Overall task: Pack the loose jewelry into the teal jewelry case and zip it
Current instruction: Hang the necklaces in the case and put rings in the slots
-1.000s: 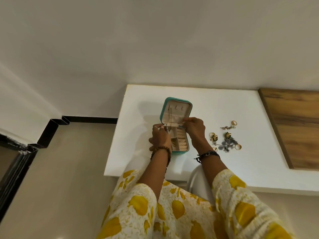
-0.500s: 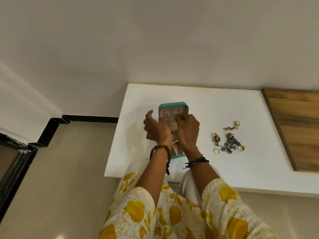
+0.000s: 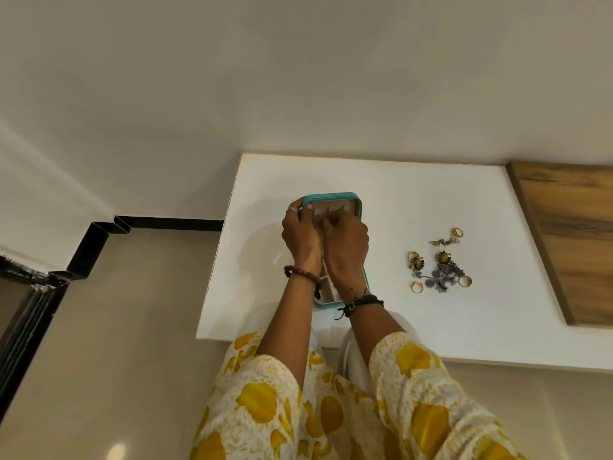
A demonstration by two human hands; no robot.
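1. The case [image 3: 332, 197] lies open on the white table [image 3: 431, 200], near the table's 9 o'clock edge, its teal lid raised at the far end and the beige tray end showing at 6 o'clock under the wrists.
2. The left hand [image 3: 302, 239] grips the lid's left rim, fingers curled over the teal edge; a ring shows on 1 finger and a brown bead bracelet [image 3: 300, 272] sits on the wrist.
3. The right hand [image 3: 346, 249] is inside the lid's beige lining, fingertips drawn together as if pinching something thin; what it pinches is too small to make out. A dark cord band [image 3: 361, 302] circles that wrist.
4. The 2 hands touch side by side over the case.
5. The loose jewelry [image 3: 438, 267] lies at 3 o'clock from the case, well apart from it: gold rings, gold earrings and a grey tangled piece.
6. A wood panel [image 3: 570, 234] lies further toward 3 o'clock.
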